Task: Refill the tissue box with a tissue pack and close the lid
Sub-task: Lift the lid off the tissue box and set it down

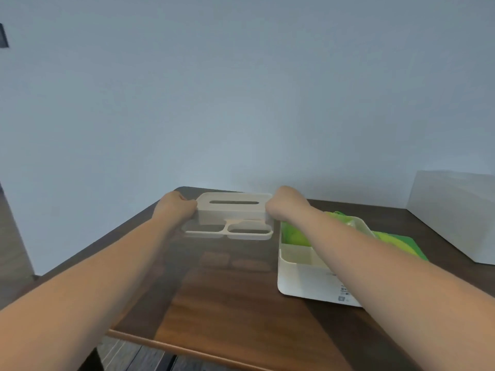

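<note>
Head view, wide angle, looking down over both bare forearms onto dark wood table [241,303]; pale wall behind, white block [455,215] at far right edge of table; glossy tabletop, faint reflection under the raised part; near right: cream tissue box [302,279] open-topped, printed label on near wall partly hidden by right forearm; green tissue pack [293,234] seen inside far compartment of box, near compartment showing bare cream floor; second green pack [396,243] flat on table just beyond box, mostly covered by right forearm; right forearm crossing over box, blocking its right rim; lid [233,210] cream, long slot on top, two open-framed side trays along near edge, held up off table toward far centre, apart from box and to its left; left hand [176,208] curled closed on left end of lid, fingers wrapped round edge, fingertips not visible; right hand [281,207] likewise clenched on right end of lid, knuckles toward camera; both grips tight, lid roughly level between them; motion blur on lid trays, fine detail not readable
</note>
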The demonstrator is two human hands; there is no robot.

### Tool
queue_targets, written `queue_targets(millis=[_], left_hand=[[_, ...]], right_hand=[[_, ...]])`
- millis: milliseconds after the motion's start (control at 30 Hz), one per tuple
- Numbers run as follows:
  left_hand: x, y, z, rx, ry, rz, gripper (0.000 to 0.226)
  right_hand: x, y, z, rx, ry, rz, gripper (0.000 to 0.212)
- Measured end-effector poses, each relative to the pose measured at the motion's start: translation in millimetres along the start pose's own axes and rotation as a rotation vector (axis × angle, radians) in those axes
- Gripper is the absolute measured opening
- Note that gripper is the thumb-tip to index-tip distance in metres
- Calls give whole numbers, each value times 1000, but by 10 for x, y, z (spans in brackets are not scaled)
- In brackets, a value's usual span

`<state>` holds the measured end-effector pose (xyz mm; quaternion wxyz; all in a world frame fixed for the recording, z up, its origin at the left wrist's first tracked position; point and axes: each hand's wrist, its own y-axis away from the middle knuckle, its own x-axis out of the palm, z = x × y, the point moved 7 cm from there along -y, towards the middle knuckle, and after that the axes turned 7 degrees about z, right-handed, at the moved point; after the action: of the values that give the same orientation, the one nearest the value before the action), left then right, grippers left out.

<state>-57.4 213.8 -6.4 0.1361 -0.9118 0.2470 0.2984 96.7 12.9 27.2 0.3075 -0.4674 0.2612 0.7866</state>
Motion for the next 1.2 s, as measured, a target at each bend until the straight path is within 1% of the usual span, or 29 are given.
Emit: queue_targets(millis=[133, 233, 267, 367, 433, 533, 600, 633, 733, 833, 967, 1067, 1200], left_hand=[[-121, -128, 323, -54, -58, -22, 14], [-120, -195, 482, -61, -121, -16, 26], [-104, -212, 524, -62, -141, -10, 25], [-54, -227, 619, -75, -180, -3, 8], [4, -231, 660, -71, -203, 9, 7], [107, -228, 720, -70, -235, 31, 10], [172, -207, 770, -74, -229, 48, 11], [201, -194, 795, -75, -232, 59, 11], [266, -169, 839, -82, -234, 88, 12], [243, -153, 814, -81, -239, 64, 4], [211, -122, 634, -17, -263, 29, 10], [251, -85, 447, 16, -263, 52, 4], [367, -6, 120, 85, -248, 100, 9]], right_hand=[[344, -142, 251, -7, 176, 85, 42], [540, -244, 342, -3, 309, 162, 50], [597, -267, 363, -7, 351, 186, 51], [760, -310, 389, -18, 468, 260, 44], [842, -327, 399, -36, 533, 282, 36], [940, -372, 361, -41, 612, 318, 43], [985, -388, 327, -32, 647, 346, 34], [1011, -392, 313, -31, 653, 353, 29], [1052, -408, 269, -8, 640, 365, 31], [982, -379, 269, -22, 569, 294, 22], [864, -326, 300, -12, 559, 217, 32], [743, -261, 308, -44, 441, 163, 32], [442, -151, 240, -104, 266, 48, 25]])
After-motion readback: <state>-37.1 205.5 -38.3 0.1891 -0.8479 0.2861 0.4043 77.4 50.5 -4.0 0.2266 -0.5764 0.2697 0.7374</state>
